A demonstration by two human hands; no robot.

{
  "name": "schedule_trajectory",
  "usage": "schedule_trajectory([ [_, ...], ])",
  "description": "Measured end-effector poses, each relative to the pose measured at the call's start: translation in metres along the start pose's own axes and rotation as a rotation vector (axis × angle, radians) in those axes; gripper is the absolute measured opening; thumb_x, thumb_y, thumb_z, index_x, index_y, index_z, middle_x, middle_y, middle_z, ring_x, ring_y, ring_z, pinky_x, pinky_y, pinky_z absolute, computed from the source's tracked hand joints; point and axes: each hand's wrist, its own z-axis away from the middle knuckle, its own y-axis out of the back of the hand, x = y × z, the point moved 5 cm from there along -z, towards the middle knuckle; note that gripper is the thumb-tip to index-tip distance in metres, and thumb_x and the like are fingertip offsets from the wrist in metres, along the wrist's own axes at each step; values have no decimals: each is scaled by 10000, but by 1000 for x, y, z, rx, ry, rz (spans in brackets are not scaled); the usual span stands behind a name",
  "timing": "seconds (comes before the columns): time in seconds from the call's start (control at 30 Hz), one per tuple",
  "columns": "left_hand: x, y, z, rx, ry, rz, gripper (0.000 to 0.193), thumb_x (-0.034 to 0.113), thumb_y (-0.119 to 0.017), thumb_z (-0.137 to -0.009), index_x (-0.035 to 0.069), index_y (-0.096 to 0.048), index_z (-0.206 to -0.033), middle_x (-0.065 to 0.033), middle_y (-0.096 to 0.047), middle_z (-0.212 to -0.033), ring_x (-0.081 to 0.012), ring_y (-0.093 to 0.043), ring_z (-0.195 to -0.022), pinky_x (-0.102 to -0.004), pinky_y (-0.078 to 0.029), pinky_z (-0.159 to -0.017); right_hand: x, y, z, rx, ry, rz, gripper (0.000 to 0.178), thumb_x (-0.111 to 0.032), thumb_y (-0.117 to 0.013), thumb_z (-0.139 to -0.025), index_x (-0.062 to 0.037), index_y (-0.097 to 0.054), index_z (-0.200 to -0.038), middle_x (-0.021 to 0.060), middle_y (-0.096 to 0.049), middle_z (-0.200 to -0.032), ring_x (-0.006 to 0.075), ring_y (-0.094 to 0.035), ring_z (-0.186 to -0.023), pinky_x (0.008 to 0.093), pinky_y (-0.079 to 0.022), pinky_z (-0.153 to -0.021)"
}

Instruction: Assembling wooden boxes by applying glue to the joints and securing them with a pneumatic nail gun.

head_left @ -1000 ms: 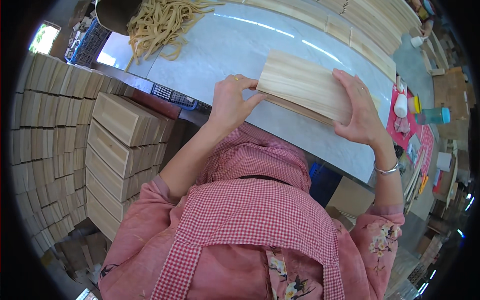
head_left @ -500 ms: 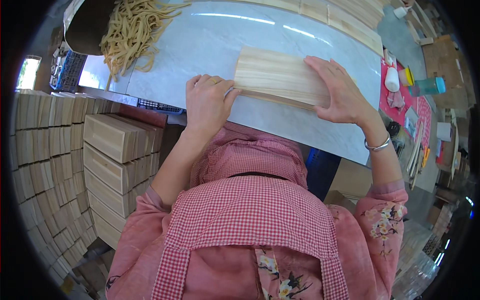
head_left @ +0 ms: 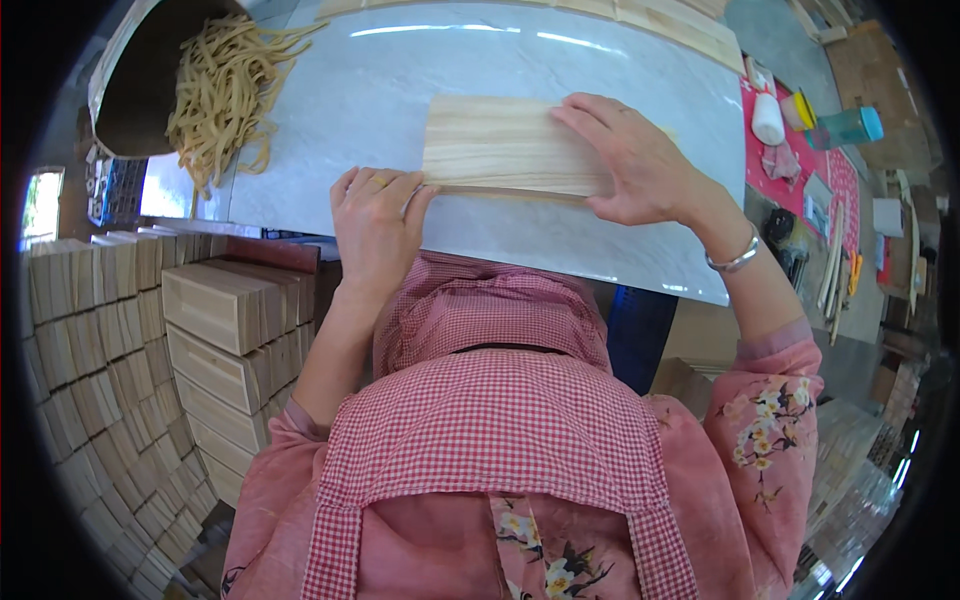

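A rectangular pale wooden panel (head_left: 490, 145) lies on the grey-white marbled table (head_left: 330, 110), with a thin lower edge showing along its near side. At its near left corner is my left hand (head_left: 378, 225), fingers curled and thumb pressed in, a ring on one finger. Whatever sits inside that pinch is hidden. My right hand (head_left: 640, 165) spans the panel's right end, thumb at the near edge and fingers over the top. A silver bangle circles the right wrist.
Tan strips (head_left: 228, 100) spill from a container (head_left: 150, 90) at far left. Long wooden boards (head_left: 640, 20) line the back. Stacked wooden trays (head_left: 205, 305) stand left of the table. A white bottle (head_left: 767, 120) and teal-lidded cup (head_left: 850, 127) sit at right.
The view has shifted and turned slightly, so table, panel and both hands appear farther left and more level. Both hands keep their places at the panel's ends.
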Motion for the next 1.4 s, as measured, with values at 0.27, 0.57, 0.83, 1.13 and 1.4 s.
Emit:
schedule_trajectory([
  [0.27, 0, -2, -1, -10, -50, -22, 123, 148, -766, -845, 50, -768, -920, -42, -733, -881, -229, -641, -859, -389, -433, -1001, 12, 32, 39, 559, 38, -7, 623, -193, -785, -799, -67, -564, -1368, 108, -618, -1307, 265, -590, -1182, 360, -474, -1024],
  [0.57, 0, -2, -3, -40, -44, -49, 126, 118, -775, -833, 38, -762, -929, -55, -728, -894, -230, -634, -854, -369, -441, -981, 25, -9, 149, 635, -592, -292, 38, -4, -708, -840, -5, -686, -871, 52, -649, -787, 167, -555, -632, 288, -462, -594],
  [0.83, -5, 0, -4, -112, 45, 10, 131, 83, -776, -821, 29, -756, -939, -62, -721, -888, -234, -628, -844, -352, -456, -939, 23, -17, 138, 599, -528, -208, 24, -11, -693, -834, -9, -669, -829, 70, -641, -768, 218, -555, -623, 308, -450, -605],
  [1.13, -4, 1, -2, -133, -72, -71, 143, 89, -778, -816, 34, -745, -944, -56, -710, -873, -239, -628, -826, -354, -460, -915, 40, -17, 138, 569, -359, -285, 25, -5, -671, -836, -19, -671, -856, 72, -628, -755, 240, -552, -621, 326, -448, -616],
  [1.4, 53, 25, -55, -378, -123, -301, 230, 160, -822, -787, 57, -700, -954, -69, -700, -1068, -255, -636, -977, -383, -450, -955, 62, -7, 141, 411, -540, -750, 103, -39, -692, -850, -8, -706, -947, 68, -635, -795, 211, -569, -663, 325, -460, -631],
])
